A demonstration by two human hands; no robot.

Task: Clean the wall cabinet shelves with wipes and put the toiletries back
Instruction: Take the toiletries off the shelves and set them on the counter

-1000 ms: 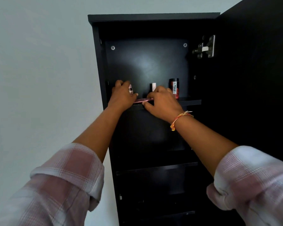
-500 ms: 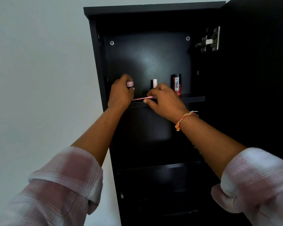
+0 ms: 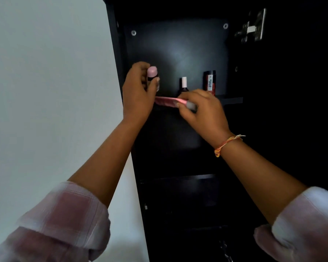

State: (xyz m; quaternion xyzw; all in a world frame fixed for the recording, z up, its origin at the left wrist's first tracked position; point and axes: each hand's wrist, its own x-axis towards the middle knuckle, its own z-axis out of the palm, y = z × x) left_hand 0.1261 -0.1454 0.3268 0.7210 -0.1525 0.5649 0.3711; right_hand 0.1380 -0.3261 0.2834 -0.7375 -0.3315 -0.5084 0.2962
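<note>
A black wall cabinet (image 3: 178,48) stands open in front of me. My left hand (image 3: 137,93) is shut on a small bottle with a pink cap (image 3: 152,75), held above the left end of the top shelf (image 3: 232,100). My right hand (image 3: 203,108) grips the near end of a flat pink tube (image 3: 166,101) that lies along the shelf's front edge. Behind my right hand stand a dark bottle with a white cap (image 3: 184,84) and a black-and-red can (image 3: 209,82).
The cabinet door (image 3: 295,91) hangs open on the right, with a metal hinge (image 3: 252,25) near its top. A lower shelf (image 3: 180,177) is dark below. A pale wall (image 3: 45,91) fills the left side.
My left hand has lifted the pink-capped bottle higher off the shelf. My right hand has drawn the pink tube outward and to the right. The view has moved closer to the cabinet.
</note>
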